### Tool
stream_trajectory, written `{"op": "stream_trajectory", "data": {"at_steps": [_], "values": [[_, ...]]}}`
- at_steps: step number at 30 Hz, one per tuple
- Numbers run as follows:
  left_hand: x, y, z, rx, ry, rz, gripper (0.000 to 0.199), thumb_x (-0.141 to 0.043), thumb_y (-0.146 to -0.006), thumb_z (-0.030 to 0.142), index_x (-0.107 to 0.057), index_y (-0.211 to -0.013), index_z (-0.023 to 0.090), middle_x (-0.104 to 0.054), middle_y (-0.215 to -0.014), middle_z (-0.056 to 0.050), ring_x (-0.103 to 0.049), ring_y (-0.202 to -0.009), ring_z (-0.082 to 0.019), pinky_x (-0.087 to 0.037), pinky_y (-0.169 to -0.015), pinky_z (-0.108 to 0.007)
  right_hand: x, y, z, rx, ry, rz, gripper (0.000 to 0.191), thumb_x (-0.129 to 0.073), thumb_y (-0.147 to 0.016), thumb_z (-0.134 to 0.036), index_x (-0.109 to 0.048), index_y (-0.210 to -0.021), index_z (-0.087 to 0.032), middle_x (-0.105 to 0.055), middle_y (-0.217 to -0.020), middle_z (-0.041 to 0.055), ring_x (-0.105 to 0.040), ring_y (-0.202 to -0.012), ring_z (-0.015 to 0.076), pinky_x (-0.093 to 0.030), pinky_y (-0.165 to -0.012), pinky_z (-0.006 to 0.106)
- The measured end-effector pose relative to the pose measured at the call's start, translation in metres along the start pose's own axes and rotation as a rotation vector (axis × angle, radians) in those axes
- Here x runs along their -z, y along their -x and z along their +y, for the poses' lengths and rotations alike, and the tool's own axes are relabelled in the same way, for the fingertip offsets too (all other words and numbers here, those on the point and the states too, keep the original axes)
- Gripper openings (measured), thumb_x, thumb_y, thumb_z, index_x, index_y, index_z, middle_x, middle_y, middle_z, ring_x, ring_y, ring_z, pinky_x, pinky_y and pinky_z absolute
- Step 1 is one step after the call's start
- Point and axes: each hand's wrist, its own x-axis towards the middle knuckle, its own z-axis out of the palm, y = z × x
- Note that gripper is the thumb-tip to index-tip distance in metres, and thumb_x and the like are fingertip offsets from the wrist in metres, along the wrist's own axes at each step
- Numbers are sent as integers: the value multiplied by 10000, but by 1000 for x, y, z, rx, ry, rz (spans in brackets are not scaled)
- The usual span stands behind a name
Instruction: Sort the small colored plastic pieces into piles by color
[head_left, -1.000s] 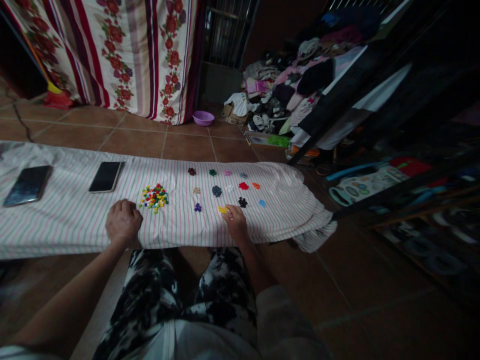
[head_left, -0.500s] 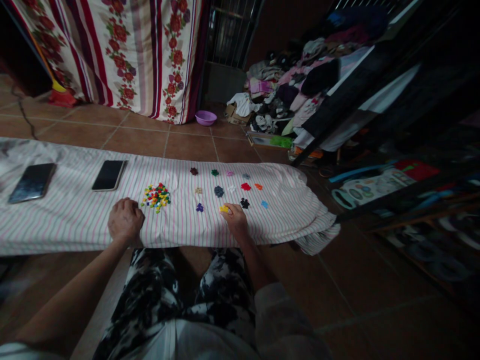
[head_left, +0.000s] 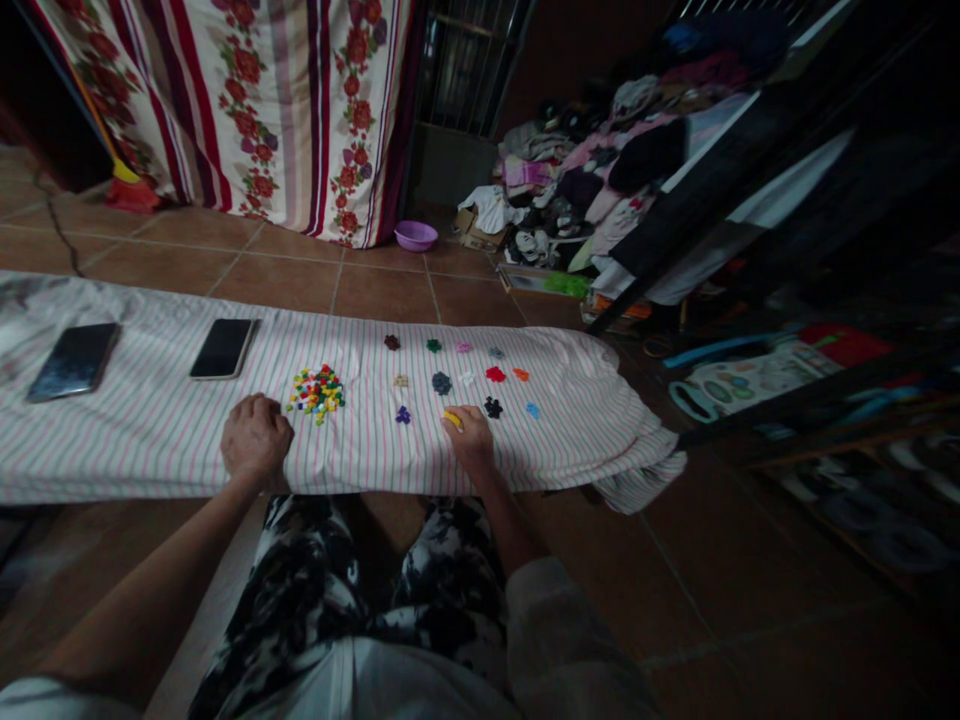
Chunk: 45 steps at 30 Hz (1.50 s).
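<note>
My right hand is over the near edge of the striped cloth, its fingers closed around small yellow pieces, which show at the fingertips. Just right of it is a small black pile, and a dark grey pile lies beyond it. To its left sits a purple pile. My left hand rests on the cloth, back up and fingers curled under; whatever the palm may hold is hidden. Beside that hand lies a mixed heap of small coloured pieces, mostly yellow, red, green and white.
More small single-colour piles, such as red, brown and light blue, are spaced across the striped cloth. Two phones, a nearer one and a farther one, lie to the left. A purple basin stands on the floor.
The view has shifted slightly. Both hands stay at about the same places on the cloth, and less of the yellow pieces shows at my right fingertips.
</note>
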Motion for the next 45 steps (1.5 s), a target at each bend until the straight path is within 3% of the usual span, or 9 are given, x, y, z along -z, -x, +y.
{"op": "stream_trajectory", "data": {"at_steps": [10, 15, 19, 23, 30, 37, 45], "values": [[-2, 0, -2, -12, 2, 6, 160, -421, -811, 225, -562, -879, 194, -623, -977, -124, -560, -1033, -280, -420, -947, -406, 3, 0, -6, 13, -74, 16, 212, -575, -855, -297, -718, -980, -201, -662, -1020, 95, -622, -978, 233, -511, -934, 401], [-4, 0, -3, -14, -13, -1, 164, -423, -812, 229, -565, -885, 190, -627, -976, -127, -558, -1014, -282, -420, -940, -409, 5, -1, -9, 21, -121, 99, 225, -549, -880, -314, -716, -976, -197, -655, -1041, 111, -621, -998, 233, -515, -948, 423], [-4, 0, -1, 4, 1, 15, 172, -436, -807, 212, -580, -898, 187, -626, -995, -129, -548, -1033, -286, -411, -941, -427, 5, 0, -26, 59, -144, 181, 250, -511, -889, -282, -714, -1006, -194, -661, -1039, 116, -620, -1007, 237, -517, -954, 444], [-3, 0, 1, 26, -14, 6, 180, -438, -810, 205, -582, -915, 180, -632, -1010, -138, -544, -1031, -292, -411, -923, -430, -9, 11, -61, 151, -200, 42, 280, -473, -907, -247, -707, -1058, -209, -665, -1055, 106, -628, -1022, 224, -535, -938, 411], [-4, -1, 2, 24, -99, -19, 195, -406, -854, 226, -570, -940, 163, -627, -1008, -152, -536, -1021, -298, -409, -868, -414, -55, 20, -120, 310, -297, -267, 337, -427, -926, -169, -693, -1128, -216, -668, -1037, 76, -636, -982, 181, -534, -905, 309], [-6, -1, 2, 36, -97, -15, 191, -416, -864, 225, -567, -962, 164, -622, -1029, -146, -539, -1036, -296, -399, -833, -411, -90, -5, -151, 268, -126, -324, 345, -432, -927, -131, -698, -1125, -225, -665, -1037, 78, -622, -988, 212, -518, -904, 339], [-4, -2, 3, 31, -132, -33, 178, -433, -862, 215, -568, -962, 157, -623, -1030, -141, -547, -1030, -291, -410, -823, -403, -103, -14, -162, 159, 21, -337, 181, -560, -940, -265, -681, -1074, -287, -668, -1010, 21, -619, -941, 192, -481, -812, 290]]}}
